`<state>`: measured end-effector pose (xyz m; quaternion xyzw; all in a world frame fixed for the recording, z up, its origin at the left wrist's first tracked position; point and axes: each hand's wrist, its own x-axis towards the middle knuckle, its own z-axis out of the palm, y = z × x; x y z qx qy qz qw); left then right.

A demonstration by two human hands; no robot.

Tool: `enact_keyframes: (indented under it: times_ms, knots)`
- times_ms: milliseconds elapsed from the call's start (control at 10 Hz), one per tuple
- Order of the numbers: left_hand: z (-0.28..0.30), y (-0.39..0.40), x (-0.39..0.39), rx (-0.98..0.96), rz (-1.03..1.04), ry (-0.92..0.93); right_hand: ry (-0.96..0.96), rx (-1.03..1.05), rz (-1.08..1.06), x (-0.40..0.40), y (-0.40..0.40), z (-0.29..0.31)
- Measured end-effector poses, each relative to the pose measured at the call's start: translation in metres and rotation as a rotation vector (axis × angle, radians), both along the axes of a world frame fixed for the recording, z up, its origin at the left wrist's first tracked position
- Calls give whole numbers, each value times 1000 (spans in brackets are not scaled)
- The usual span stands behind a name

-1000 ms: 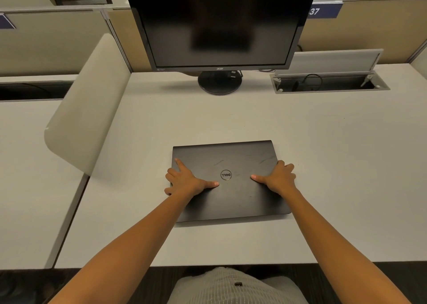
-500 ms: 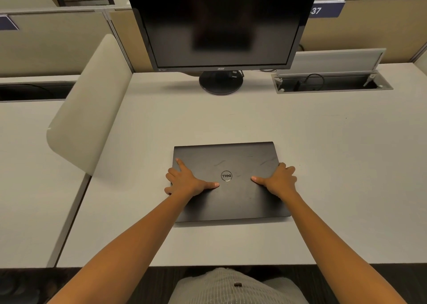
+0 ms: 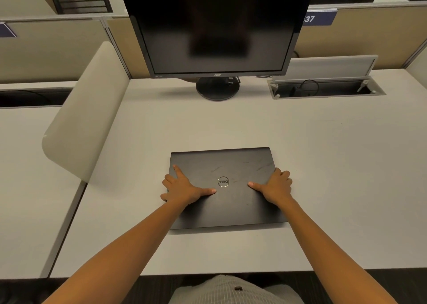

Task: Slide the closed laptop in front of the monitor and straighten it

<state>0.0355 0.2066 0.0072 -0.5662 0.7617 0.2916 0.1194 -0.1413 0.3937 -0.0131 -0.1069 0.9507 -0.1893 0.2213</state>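
Observation:
The closed black laptop (image 3: 233, 202) lies flat on the white desk (image 3: 335, 176), in line with the black monitor (image 3: 217, 26) and a good gap short of its round stand (image 3: 217, 89). Its far edge runs slightly askew, the right corner a little farther away than the left. My left hand (image 3: 184, 188) rests on the lid's left side, thumb pointing at the logo, outer fingers over the left edge. On the lid's right side, my right hand (image 3: 275, 186) lies with its fingers curled over the right edge.
A curved white divider panel (image 3: 85, 109) stands along the desk's left side. An open cable tray (image 3: 323, 89) with its raised flap sits at the back right. Beige partition walls (image 3: 369, 38) close the back. The desk's front edge is near my body.
Both hands and the laptop stay where they were relative to the monitor stand. Only the view has shifted slightly.

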Motion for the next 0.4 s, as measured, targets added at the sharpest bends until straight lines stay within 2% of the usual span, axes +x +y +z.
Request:
enact_keyframes:
  times_ms: [200, 300, 400]
  knots:
    - [-11, -4, 2, -57, -6, 53, 81, -179, 99, 1, 11, 1]
    - [-24, -6, 1, -181, -16, 156, 185, -392, 202, 5, 12, 3]
    - [-26, -8, -5, -306, -83, 193, 255, -487, 260, 4, 1, 8]
